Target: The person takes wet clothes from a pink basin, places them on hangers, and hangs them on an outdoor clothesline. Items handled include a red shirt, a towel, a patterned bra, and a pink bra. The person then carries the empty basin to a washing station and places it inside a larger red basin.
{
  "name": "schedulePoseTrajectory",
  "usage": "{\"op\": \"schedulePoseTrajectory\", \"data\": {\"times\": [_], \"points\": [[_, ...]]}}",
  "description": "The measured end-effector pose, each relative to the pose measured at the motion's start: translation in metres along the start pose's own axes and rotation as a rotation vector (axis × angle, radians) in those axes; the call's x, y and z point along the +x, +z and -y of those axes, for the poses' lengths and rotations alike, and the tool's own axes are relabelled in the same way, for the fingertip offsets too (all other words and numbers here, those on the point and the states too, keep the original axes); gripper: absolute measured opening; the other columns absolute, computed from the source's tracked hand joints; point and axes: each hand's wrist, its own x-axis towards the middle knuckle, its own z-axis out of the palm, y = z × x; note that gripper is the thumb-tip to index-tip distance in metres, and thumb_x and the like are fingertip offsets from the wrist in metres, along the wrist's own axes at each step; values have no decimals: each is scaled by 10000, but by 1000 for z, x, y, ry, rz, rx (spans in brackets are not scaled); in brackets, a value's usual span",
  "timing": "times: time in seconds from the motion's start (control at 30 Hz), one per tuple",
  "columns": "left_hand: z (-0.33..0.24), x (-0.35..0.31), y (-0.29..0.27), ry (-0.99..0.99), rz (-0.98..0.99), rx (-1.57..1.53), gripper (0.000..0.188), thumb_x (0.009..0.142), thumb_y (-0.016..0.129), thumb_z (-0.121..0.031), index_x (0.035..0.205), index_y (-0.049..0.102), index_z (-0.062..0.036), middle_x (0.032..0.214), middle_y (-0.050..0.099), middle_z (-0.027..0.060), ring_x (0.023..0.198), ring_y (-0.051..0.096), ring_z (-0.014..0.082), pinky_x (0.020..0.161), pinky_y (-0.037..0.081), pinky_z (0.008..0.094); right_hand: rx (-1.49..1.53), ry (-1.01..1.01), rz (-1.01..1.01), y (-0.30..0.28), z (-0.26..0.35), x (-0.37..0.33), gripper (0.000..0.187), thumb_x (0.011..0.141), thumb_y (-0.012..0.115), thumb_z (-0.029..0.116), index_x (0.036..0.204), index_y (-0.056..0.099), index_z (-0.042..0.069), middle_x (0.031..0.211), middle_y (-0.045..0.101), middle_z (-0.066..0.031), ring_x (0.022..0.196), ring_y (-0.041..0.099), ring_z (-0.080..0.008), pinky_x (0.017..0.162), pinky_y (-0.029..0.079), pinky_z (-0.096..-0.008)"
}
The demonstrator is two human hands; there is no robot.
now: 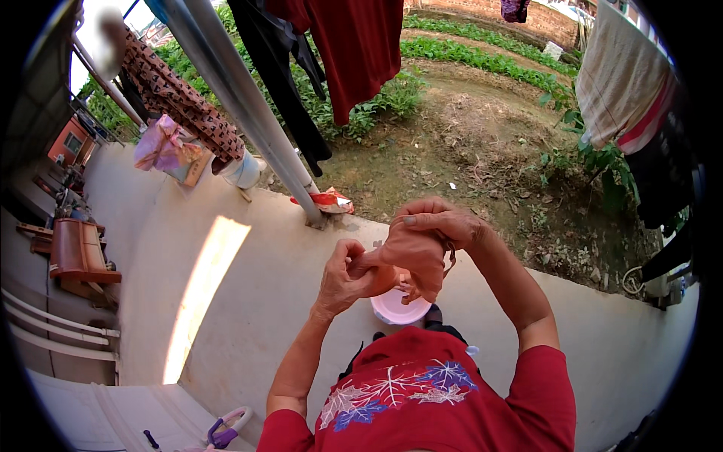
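Observation:
A salmon-coloured cloth garment (419, 260) with rounded folds and a thin dangling strap is held up in front of my chest. Its exact kind is hard to make out. My left hand (345, 280) pinches one end of it, fingers curled. Higher and to the right, my right hand (443, 221) is closed over the top of the bunched cloth, and the rest hangs beneath. Below the garment, on the pavement by my feet, stands a pink basin (393, 309), partly hidden by the cloth and my red shirt.
A metal pole (256, 113) rises at the pavement's edge, with a red-and-white packet (331, 202) at its foot. Dark red (361, 60) and pale clothes (621, 75) hang overhead. A bucket (242, 172) stands left; beyond the concrete lies a planted garden (482, 143).

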Motion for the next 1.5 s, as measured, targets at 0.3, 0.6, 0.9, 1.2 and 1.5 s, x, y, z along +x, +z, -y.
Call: {"op": "schedulePoseTrajectory", "data": {"times": [0.3, 0.6, 0.9, 1.2, 1.5], "points": [[0, -26, 43, -884, 237, -1208, 483, 876, 425, -522, 1011, 575, -83, 959, 624, 50, 891, 571, 157, 762, 444, 303, 378, -75, -166, 11, -49, -10, 234, 848, 554, 195, 1012, 536, 29, 889, 581, -40, 794, 576, -108, 704, 490, -241], [7, -8, 25, -532, -166, -1303, 300, 925, 428, -335, 1078, 512, -90, 1098, 563, 63, 1015, 540, 191, 859, 446, 368, 121, 5, -129, 1, -65, -44, 294, 833, 567, 147, 1092, 473, 46, 1000, 560, -71, 877, 562, -125, 737, 486, -239], [-32, 13, 2, -177, -210, -818, 226, 914, 476, -163, 1125, 458, -85, 1159, 510, 48, 1089, 476, 156, 958, 388, 339, -277, -139, -265, -21, -87, -31, 272, 745, 424, -2, 974, 571, 1, 915, 599, -63, 843, 577, -131, 699, 472, -264], [-61, 30, -33, -407, -131, -1388, 410, 936, 404, -241, 1301, 337, -68, 1349, 369, 115, 1261, 334, 262, 1057, 245, 461, 246, -274, -218, -13, -99, 2, 249, 823, 606, 205, 1023, 579, 59, 830, 593, -3, 753, 566, -78, 617, 432, -213], [-82, 48, -52, -428, -11, -1703, 424, 923, 429, -240, 1289, 354, -40, 1305, 418, 143, 1233, 369, 274, 1047, 252, 469, -36, -46, 156, 16, -142, -1, 364, 733, 693, 251, 1018, 589, 49, 912, 542, 14, 791, 482, -82, 717, 402, -243]]}}
